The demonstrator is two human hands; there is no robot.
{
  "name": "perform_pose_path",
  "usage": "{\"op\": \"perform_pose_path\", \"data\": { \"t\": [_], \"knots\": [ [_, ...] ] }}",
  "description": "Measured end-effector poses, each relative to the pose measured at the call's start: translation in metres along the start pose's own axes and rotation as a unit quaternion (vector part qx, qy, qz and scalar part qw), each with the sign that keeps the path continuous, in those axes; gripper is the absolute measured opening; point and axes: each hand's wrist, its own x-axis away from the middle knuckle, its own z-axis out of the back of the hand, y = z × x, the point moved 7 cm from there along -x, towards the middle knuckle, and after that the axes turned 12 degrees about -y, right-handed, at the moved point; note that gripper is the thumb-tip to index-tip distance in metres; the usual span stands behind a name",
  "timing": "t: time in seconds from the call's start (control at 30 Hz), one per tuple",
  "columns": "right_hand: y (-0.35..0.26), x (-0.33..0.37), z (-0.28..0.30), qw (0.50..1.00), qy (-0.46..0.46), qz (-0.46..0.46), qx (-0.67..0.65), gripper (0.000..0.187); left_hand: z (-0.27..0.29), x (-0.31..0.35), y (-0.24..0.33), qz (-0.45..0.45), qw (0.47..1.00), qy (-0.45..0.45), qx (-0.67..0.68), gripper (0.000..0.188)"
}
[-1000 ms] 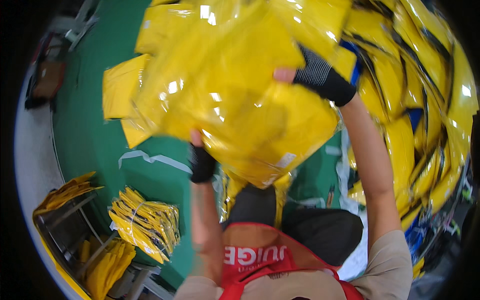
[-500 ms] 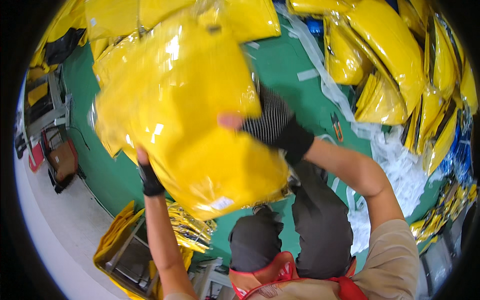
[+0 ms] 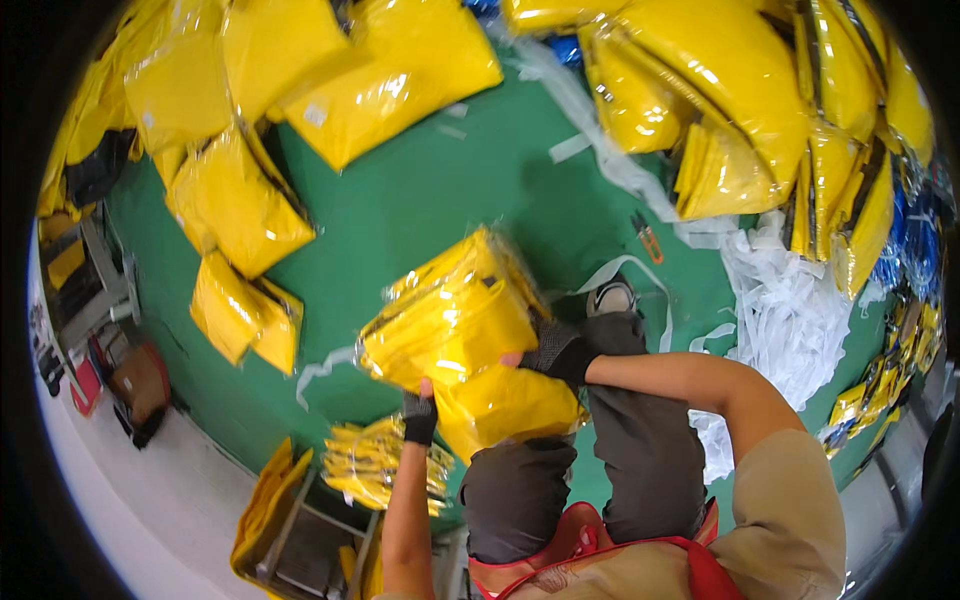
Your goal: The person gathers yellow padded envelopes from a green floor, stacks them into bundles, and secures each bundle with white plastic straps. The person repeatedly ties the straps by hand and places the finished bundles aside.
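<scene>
Just in front of my knees is a stack of folded yellow packages [image 3: 463, 340] in shiny clear plastic, its layered edges facing up and away from me. My left hand [image 3: 419, 414], in a dark fingerless glove, grips its near left side with the thumb on top. On the right side, my right hand [image 3: 556, 352] wears a striped dark glove and clasps the edge, thumb over the yellow face. The fingers under the stack are hidden. Whether its bottom touches the floor I cannot tell.
Bagged yellow packages [image 3: 235, 205] lie on the green floor at the far left, with a large heap [image 3: 720, 90] at the far right. Orange-handled thread snips [image 3: 648, 240] lie near white tangled strips [image 3: 785, 320]. A smaller yellow bundle [image 3: 375, 465] sits beside my left forearm.
Both hands have come down toward my knees, still on the yellow stack. It now appears smaller and lower, and the packages on the floor behind it show.
</scene>
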Motion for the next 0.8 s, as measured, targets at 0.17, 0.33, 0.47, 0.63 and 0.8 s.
{"op": "perform_pose_path", "data": {
  "t": [0.17, 0.33, 0.47, 0.63, 0.8],
  "knots": [
    [0.035, 0.013, 0.006, 0.956, 0.030, -0.085, 0.278, 0.090, -0.023, 0.012, 0.293, -0.299, 0.881, 0.111, -0.349, 0.071],
    [0.078, 0.000, 0.021, 0.950, 0.095, -0.068, 0.288, 0.089, -0.082, -0.052, 0.300, -0.255, 0.821, 0.066, -0.507, 0.053],
    [0.041, 0.002, 0.040, 0.937, 0.029, -0.207, 0.280, 0.088, -0.088, -0.085, 0.294, -0.243, 0.835, 0.062, -0.489, 0.047],
    [0.060, -0.015, 0.042, 0.945, 0.055, -0.188, 0.261, 0.092, -0.086, -0.110, 0.277, -0.262, 0.839, 0.072, -0.472, 0.043],
    [0.084, 0.015, 0.142, 0.987, -0.032, -0.036, 0.152, 0.051, -0.079, -0.125, 0.254, -0.268, 0.855, 0.075, -0.439, 0.042]
  ]
}}
